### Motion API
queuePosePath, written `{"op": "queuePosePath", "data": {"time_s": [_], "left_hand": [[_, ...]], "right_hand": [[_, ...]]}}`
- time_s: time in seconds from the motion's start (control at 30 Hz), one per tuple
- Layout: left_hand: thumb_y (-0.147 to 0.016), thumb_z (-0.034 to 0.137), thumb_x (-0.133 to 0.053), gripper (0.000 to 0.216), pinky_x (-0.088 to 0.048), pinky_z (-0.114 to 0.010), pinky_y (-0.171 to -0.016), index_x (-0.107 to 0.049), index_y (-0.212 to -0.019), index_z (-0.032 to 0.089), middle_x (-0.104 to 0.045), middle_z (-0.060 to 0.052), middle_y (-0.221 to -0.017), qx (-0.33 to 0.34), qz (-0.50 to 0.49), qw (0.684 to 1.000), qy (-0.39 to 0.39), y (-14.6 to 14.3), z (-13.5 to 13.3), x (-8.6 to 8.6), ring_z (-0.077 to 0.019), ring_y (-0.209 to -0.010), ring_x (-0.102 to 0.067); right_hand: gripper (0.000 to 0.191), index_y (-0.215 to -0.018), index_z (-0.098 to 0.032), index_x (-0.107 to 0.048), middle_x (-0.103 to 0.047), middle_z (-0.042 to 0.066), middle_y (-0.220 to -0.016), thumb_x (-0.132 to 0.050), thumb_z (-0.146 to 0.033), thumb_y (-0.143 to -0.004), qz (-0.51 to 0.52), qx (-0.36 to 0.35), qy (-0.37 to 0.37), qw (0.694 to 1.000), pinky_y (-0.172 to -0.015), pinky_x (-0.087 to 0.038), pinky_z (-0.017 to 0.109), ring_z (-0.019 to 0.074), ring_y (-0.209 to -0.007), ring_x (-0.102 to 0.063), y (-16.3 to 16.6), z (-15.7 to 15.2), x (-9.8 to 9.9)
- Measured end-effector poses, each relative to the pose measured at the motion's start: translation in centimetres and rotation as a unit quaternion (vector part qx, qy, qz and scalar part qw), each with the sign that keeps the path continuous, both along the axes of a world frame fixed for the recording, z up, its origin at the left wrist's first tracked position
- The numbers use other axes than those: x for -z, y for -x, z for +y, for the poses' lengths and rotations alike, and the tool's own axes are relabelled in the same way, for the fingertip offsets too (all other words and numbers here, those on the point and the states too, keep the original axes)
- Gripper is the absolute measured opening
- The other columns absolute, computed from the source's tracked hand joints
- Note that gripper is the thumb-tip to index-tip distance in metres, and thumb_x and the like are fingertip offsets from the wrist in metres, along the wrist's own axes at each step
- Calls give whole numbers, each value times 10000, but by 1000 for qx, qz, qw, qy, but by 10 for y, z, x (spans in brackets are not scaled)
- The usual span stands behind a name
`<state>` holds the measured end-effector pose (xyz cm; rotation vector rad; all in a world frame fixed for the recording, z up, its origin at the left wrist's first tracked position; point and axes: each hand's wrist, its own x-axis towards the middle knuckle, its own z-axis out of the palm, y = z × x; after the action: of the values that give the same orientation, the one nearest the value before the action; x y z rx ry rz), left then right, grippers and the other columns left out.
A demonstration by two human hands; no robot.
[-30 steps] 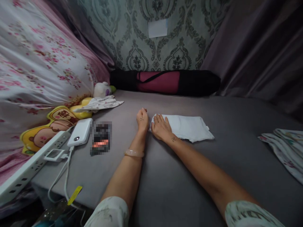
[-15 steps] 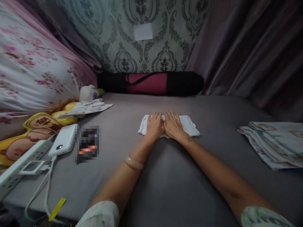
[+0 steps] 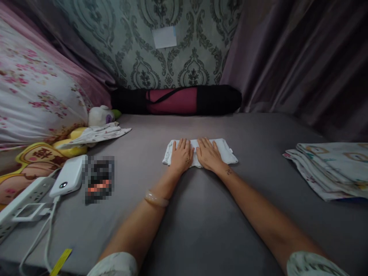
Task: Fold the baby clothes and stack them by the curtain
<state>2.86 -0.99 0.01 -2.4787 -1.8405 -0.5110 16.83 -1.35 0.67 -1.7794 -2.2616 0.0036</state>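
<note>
A white folded cloth (image 3: 226,151), looking like a small garment, lies flat on the grey sheet (image 3: 218,230) in the middle of the bed. My left hand (image 3: 182,155) rests palm down on its left half, fingers stretched toward the wall. Beside it, my right hand (image 3: 209,154) presses flat on the middle of the cloth with its fingers spread. A narrow strip of cloth shows between the two hands. The parts under my palms are hidden.
Folded patterned cloths (image 3: 330,168) are stacked at the right. A black and pink long bag (image 3: 175,101) lies along the wall. At the left are a white power bank (image 3: 70,174), a power strip (image 3: 28,201), cables, a blurred-out item (image 3: 99,180) and plush toys (image 3: 99,115).
My hands have moved slightly apart; before, they touched over the middle of the cloth. The whole view has shifted a little, so things appear further left.
</note>
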Motion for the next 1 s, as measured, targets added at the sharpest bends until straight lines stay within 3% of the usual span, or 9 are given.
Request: {"op": "queuePosePath", "data": {"time_s": [0.07,0.23,0.33,0.53,0.77,1.0], "left_hand": [[-988,396,-242,549,-122,-476,-1189,-403,-1441,131,-379,-138,-1517,2,-4,1000,-23,1,0,2,-259,-1440,-270],[-979,433,-269,570,-174,-494,-1170,-399,-1446,134,-401,-152,-1501,5,8,998,60,3,3,7,-288,-1420,-310],[-981,431,-263,569,-165,-492,-1173,-401,-1443,128,-398,-153,-1502,4,8,998,65,2,3,6,-288,-1421,-308],[-990,424,-230,558,-148,-470,-1180,-459,-1400,122,-431,-158,-1481,-47,2,999,-11,8,5,5,-274,-1423,-306],[-980,423,-275,537,-187,-499,-1161,-490,-1370,123,-448,-177,-1463,-46,-12,998,35,13,10,11,-302,-1402,-341],[-968,456,-241,631,-104,-512,-1178,-422,-1424,60,-336,-215,-1521,-127,-24,991,-25,23,9,7,-320,-1454,-211]], "right_hand": [[564,-1466,-65,-363,-318,136,-1546,-227,-307,-975,0,27,-1,1000,-1169,-111,476,260,-1443,-222,-4,0,0],[567,-1465,-68,-368,-328,132,-1541,-228,-323,-978,-1,47,43,998,-1159,-145,489,272,-1431,-247,-8,3,8],[560,-1459,-72,-378,-349,132,-1532,-230,-321,-980,4,40,42,998,-1158,-151,484,274,-1421,-268,-9,3,7],[564,-1440,-37,-388,-374,165,-1510,-226,-325,-982,14,81,21,996,-1157,-135,487,278,-1419,-267,-20,5,4],[587,-1446,-32,-378,-366,163,-1515,-235,-353,-977,11,98,48,994,-1159,-134,478,278,-1418,-272,-23,11,14],[629,-1447,19,-347,-314,208,-1529,-205,-386,-987,14,177,6,984,-1150,-124,522,319,-1435,-212,-38,11,9]]}}
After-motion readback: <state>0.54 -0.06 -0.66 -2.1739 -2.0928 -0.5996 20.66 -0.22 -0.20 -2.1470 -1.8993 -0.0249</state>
